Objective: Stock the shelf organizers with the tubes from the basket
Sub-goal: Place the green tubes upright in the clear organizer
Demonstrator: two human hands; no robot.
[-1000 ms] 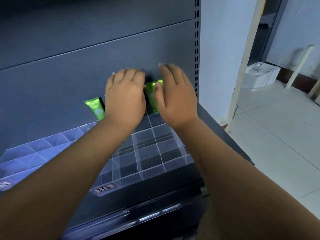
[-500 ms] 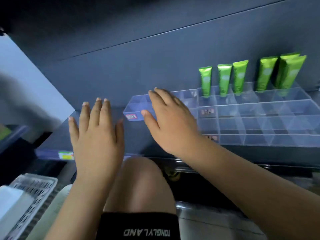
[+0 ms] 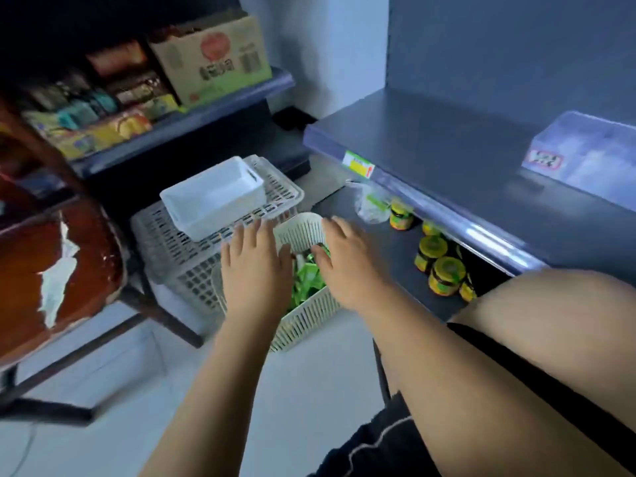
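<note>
A pale slatted basket (image 3: 303, 318) stands on the floor beside the bottom shelf, with several green tubes (image 3: 308, 278) piled inside. My left hand (image 3: 256, 270) hovers flat over the basket's left side, fingers straight. My right hand (image 3: 347, 259) reaches over its right side, fingertips down among the tubes; whether they touch one is hidden. Neither hand visibly holds anything. A corner of the clear shelf organizer (image 3: 585, 156) shows at the far right on the grey shelf (image 3: 430, 146).
A larger white crate (image 3: 179, 249) with a white tray (image 3: 213, 197) on top stands behind the basket. Yellow-lidded jars (image 3: 437, 266) sit on the bottom shelf. A worn brown chair (image 3: 51, 256) is at left. My knee (image 3: 550, 321) is at right.
My view swung down and left from the organizers to the floor basket. Both hands left the shelf and dropped over the basket, empty.
</note>
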